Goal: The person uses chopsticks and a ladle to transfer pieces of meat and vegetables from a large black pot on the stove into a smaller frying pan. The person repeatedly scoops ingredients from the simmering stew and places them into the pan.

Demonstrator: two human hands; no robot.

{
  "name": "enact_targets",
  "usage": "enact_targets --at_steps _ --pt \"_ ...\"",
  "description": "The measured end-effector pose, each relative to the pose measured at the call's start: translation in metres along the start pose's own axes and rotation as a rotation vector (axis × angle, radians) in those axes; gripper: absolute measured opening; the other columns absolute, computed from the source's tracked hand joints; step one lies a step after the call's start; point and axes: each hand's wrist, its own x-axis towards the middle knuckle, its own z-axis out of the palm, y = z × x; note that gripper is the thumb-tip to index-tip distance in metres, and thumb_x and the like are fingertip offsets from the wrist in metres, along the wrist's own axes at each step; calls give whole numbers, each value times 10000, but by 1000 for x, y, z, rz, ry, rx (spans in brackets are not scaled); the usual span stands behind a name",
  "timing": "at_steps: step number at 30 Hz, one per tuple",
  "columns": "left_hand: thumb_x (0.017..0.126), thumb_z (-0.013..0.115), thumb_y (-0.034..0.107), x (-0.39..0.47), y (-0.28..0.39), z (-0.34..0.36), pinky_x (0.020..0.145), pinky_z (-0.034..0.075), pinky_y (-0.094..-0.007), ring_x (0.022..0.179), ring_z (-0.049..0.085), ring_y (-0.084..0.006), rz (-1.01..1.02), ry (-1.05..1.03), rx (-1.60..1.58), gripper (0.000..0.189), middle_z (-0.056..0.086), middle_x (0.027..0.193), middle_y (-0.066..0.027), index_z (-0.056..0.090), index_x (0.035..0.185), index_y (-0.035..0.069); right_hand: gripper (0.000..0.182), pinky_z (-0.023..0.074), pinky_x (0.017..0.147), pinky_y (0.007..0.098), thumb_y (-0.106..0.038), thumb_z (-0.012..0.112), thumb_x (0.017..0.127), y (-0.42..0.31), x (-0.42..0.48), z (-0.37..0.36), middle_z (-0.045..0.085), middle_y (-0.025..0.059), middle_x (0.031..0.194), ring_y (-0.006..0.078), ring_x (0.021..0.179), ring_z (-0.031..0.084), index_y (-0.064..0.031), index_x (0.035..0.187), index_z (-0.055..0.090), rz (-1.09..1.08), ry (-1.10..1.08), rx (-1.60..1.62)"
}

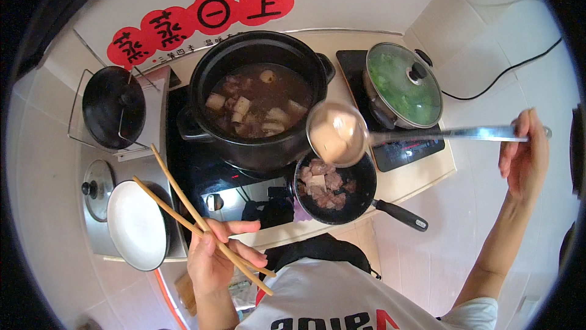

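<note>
A pair of wooden chopsticks (183, 208) is in my left hand (211, 257), their tips spread apart and pointing up-left over the counter. My right hand (526, 160) grips the handle of a metal ladle (338, 133). Pale chunks fill the ladle's bowl, which is tilted above a small black frying pan (361, 183). Pieces of meat (325, 186) lie in that pan along with a pale chunk. Beside the ladle stands a large black pot (258, 44) of dark broth with pale chunks (241, 109) and meat in it.
On an induction cooktop (403, 154) at the right, a pot with a glass lid (398, 94) holds green vegetables. At the left are a white dish (138, 225), a small glass lid (98, 188) and a black lid (105, 108) in a wire rack. A power cord (503, 74) runs along the wall.
</note>
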Motion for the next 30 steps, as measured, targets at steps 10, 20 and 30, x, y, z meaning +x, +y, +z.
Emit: enact_targets --at_steps 10,20,30 --pt "883 325 236 -5 -11 17 567 532 -432 641 604 -389 18 12 73 222 474 1002 -359 370 848 21 275 457 465 244 -201 373 893 63 -86 3 555 105 625 151 520 554 10 760 490 366 -236 -65" --pt "886 311 237 -2 -14 25 561 535 -431 644 607 -378 35 5 149 224 491 997 -337 369 835 26 224 468 588 293 27 645 615 52 -112 2 557 134 804 252 693 564 -52 821 606 -154 -727 -370" --pt "890 298 278 6 -13 21 465 532 -384 538 601 -323 101 135 186 256 527 919 -301 368 844 36 262 476 471 287 -211 336 900 64 -111 -3 552 124 636 193 516 562 -22 765 456 291 15 4"
